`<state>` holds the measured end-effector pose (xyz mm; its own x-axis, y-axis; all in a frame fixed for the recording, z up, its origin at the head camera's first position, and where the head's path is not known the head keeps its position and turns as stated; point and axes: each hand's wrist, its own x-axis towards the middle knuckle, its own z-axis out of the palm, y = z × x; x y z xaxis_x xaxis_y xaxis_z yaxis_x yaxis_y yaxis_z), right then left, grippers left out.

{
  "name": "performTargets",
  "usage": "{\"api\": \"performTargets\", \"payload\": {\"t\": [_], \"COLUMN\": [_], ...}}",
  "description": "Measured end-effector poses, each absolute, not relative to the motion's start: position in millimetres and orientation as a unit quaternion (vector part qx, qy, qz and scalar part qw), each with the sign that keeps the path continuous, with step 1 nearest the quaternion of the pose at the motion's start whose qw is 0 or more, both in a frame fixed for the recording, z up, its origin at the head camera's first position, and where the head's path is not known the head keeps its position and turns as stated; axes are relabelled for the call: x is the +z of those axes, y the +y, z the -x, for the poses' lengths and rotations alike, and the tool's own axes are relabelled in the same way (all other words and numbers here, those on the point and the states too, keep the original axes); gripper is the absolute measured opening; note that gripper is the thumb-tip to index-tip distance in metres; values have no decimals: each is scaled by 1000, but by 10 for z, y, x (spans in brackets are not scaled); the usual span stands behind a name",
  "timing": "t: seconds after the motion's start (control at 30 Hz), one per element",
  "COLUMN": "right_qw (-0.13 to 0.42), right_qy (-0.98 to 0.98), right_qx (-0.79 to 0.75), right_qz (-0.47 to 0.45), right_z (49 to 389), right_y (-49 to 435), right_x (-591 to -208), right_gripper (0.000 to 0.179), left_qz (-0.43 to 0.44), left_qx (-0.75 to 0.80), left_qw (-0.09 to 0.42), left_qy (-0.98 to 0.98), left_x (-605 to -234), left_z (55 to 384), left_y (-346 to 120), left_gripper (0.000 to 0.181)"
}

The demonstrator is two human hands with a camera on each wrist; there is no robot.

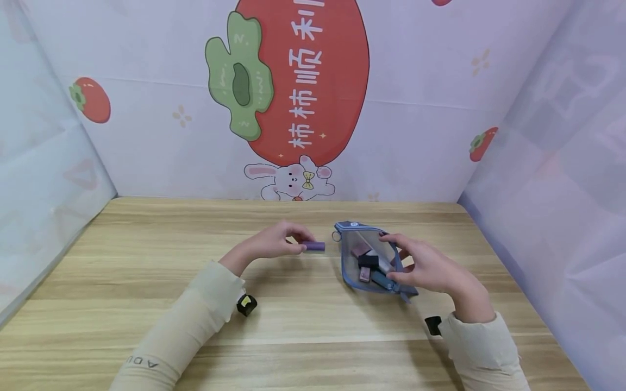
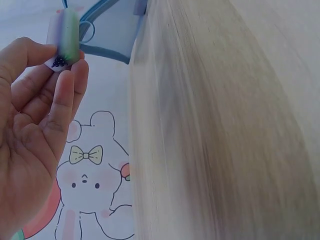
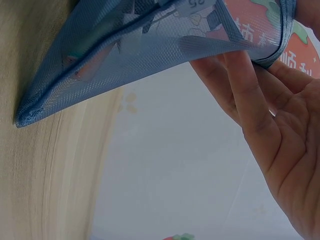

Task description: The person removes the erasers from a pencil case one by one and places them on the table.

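Note:
My left hand (image 1: 280, 240) pinches a small purple tube (image 1: 315, 246) between thumb and fingers, just left of the pouch. In the left wrist view the tube (image 2: 64, 37) fades from purple to green and has a dark grape print near one end. A blue mesh zipper pouch (image 1: 348, 259) leans toward my right hand (image 1: 430, 267), whose thumb and fingers grip its right edge. Through the mesh show several small things: a black block (image 1: 368, 261), a pink piece (image 1: 364, 274) and a teal tube (image 1: 382, 281). The right wrist view has the mesh pouch (image 3: 145, 62) close up, fingers behind it.
The wood-grain table (image 1: 313, 358) meets a printed back wall (image 1: 415, 152) and side walls. A small black object with a yellow mark (image 1: 246, 304) is beside the left sleeve. Another black piece (image 1: 433, 325) is by the right sleeve.

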<state>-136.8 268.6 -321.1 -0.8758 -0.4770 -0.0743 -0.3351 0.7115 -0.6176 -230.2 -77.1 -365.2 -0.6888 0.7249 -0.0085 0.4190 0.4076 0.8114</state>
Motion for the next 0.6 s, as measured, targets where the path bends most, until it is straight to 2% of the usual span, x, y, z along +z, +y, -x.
{"api": "performTargets", "payload": {"t": [0.6], "right_qw": [112], "right_qy": [920], "right_qx": [-306], "right_qz": [217], "right_z": [1360], "right_y": [2689], "right_x": [-3207], "right_gripper": [71], "left_qz": [-327], "left_qx": [404], "left_qw": [173], "left_qy": [837], "left_x": [-3693], "left_z": [2280], "left_y": [-1083], "left_gripper": [24]}}
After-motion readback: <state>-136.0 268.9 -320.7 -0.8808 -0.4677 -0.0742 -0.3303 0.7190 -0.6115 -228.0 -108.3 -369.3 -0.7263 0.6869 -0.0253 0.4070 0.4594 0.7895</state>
